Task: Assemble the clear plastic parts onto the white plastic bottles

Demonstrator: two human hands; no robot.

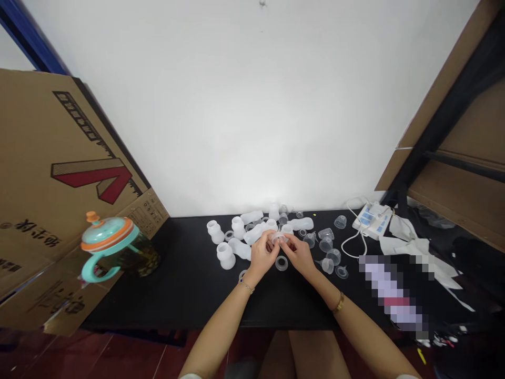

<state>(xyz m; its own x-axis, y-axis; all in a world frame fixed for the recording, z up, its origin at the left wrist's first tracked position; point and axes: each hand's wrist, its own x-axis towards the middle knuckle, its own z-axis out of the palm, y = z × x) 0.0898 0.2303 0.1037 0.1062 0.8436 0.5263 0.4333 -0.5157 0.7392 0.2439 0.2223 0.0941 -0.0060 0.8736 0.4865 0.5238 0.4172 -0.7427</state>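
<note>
Above the middle of the black table, my left hand (263, 252) and my right hand (299, 253) pinch the same translucent bottle collar ring (279, 237) between their fingertips. Whether a teat sits inside it is too small to tell. Just below the fingers a second collar ring (281, 263) lies flat, and another ring (243, 275) is partly hidden by my left wrist. White baby bottles, some standing like this bottle (226, 256) and some lying like this one (301, 224), spread to the left of and behind my hands. Clear caps (325, 243) and a teat (341, 271) lie right.
A jug of dark liquid with a turquoise lid (107, 233) stands left beside a large cardboard box (59, 173). On the right are a white power strip (371, 220) with its cable, crumpled white paper (414, 250) and a blurred-out object (394, 295). A white wall (252, 105) rises behind.
</note>
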